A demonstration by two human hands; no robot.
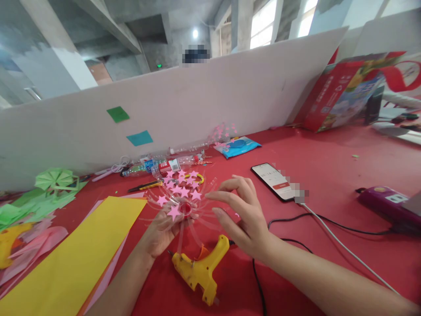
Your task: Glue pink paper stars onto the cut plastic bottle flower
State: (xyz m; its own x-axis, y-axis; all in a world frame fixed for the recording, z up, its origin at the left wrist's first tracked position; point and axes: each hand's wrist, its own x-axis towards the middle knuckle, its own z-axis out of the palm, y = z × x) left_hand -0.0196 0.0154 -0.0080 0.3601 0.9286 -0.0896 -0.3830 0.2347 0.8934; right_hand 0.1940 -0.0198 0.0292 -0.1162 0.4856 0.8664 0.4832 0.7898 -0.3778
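My left hand [162,230] holds a clear plastic bottle top cut into thin, spreading strips [186,209], partly covering it from below. Several pink paper stars [184,192] sit on strips at its far and left side. Other strips fan out bare to the right and toward me. Close to the right-hand strips, my right hand [245,215] hovers with thumb and fingers apart, and I see nothing between them. Below the two hands a yellow hot glue gun [199,270] lies on the red table [315,166].
Yellow paper sheets [98,237] and green paper pieces [54,180] lie left. Behind are a yellow-handled cutter [146,186], plastic bottles [138,169] and a blue packet [241,146]. A phone [272,181] with a white cable [345,245] lies right, near a purple device [384,206].
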